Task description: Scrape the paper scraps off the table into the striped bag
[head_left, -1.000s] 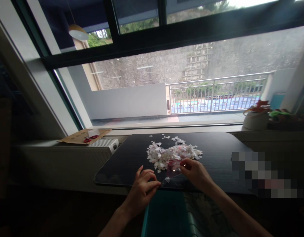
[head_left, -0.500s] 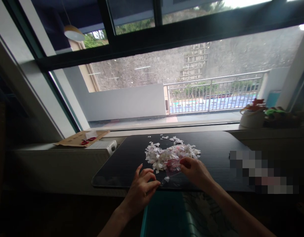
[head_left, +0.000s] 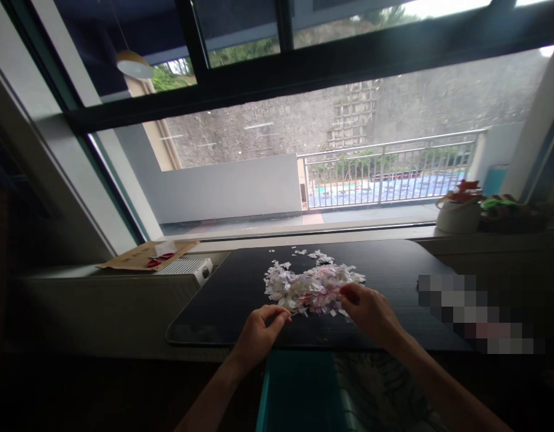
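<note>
A heap of small white and pinkish paper scraps (head_left: 304, 287) lies on the dark tabletop (head_left: 222, 294). At the heap's near left edge is my left hand (head_left: 261, 329), its thumb and forefinger pressed together and the other fingers curled. Whatever it pinches, if anything, is too small to make out. My right hand (head_left: 370, 309) is at the heap's right edge, thumb and fingers closed together beside the scraps. Its fingertips partly cover what is between them, so I cannot tell what they hold.
Below the table's near edge stands a teal bin (head_left: 299, 390). Red-handled scissors (head_left: 157, 260) lie on brown paper (head_left: 132, 257) on the left ledge, near a white radiator (head_left: 186, 267). A white pot (head_left: 457, 216) stands on the sill at right. Pixelation hides an area on the right.
My right hand has moved slightly right; the clear pinkish sheet beneath its fingers no longer shows plainly. My left hand's raised fingers have curled in and it moved up slightly. Scraps now spread nearer the front.
</note>
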The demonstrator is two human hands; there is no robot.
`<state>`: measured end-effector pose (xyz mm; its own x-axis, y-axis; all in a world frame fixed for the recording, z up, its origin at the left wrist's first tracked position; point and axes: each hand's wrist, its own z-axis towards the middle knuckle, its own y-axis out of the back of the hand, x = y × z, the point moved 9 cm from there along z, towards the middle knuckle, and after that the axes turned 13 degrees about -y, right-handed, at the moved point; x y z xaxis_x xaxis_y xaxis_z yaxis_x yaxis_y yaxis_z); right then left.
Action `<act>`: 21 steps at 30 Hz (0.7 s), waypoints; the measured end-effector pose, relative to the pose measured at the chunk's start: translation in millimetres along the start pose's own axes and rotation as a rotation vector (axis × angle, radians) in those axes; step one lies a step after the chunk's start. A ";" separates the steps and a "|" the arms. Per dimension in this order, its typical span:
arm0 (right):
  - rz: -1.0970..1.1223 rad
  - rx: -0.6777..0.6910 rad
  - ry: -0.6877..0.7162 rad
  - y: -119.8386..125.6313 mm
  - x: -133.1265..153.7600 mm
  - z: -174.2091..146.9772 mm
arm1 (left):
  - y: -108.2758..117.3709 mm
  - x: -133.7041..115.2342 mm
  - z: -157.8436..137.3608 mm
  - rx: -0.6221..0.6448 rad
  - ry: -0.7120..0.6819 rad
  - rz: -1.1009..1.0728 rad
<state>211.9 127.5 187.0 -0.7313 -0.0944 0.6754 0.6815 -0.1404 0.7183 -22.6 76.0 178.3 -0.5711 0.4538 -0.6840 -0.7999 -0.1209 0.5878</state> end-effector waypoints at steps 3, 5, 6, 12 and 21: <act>0.149 -0.044 0.025 9.2 4.2 -2.0 | -7.5 2.0 9.2 0.022 0.118 -0.078; 0.187 -0.049 0.074 9.8 12.6 -5.3 | -10.3 0.9 15.3 0.024 0.121 -0.056; 0.181 -0.042 0.097 7.8 17.0 -6.8 | -11.7 1.2 17.7 0.025 0.120 -0.041; 0.042 -0.035 0.115 -6.2 22.9 -9.2 | -17.6 13.3 23.4 0.028 0.168 0.033; -0.038 -0.026 0.144 -6.8 17.9 -13.9 | -8.7 2.1 21.9 -0.021 0.040 0.055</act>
<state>193.8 113.1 191.8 -0.7540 -0.2288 0.6158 0.6539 -0.1721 0.7367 -12.8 97.3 181.2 -0.6211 0.4102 -0.6678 -0.7705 -0.1635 0.6161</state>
